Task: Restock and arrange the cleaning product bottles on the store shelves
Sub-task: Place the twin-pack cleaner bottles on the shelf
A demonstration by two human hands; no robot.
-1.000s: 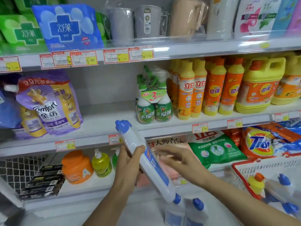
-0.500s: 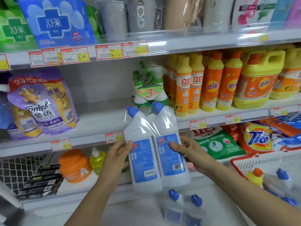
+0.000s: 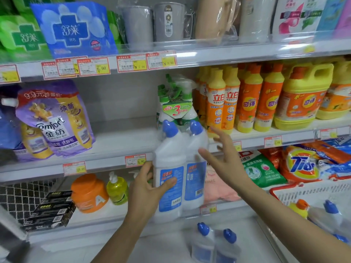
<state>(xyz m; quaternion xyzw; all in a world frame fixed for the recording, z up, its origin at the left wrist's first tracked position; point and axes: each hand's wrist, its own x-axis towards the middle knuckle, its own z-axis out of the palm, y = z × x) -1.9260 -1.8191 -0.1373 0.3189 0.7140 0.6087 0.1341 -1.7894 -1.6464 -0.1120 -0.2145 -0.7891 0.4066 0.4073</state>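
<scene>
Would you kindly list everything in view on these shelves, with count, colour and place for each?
held twin-pack: one pack of two bottles, white with blue caps, before the middle shelf.
second twin-pack: one, same colours, bottom centre.
spray bottles: one bundled pack, green and white, middle shelf.
dish soap bottles: several, orange and yellow, middle shelf right.
refill pouches: a few, purple, middle shelf left.
basket: one, white with red rim, lower right.
left hand: grips the held twin-pack.
right hand: open, beside it.
</scene>
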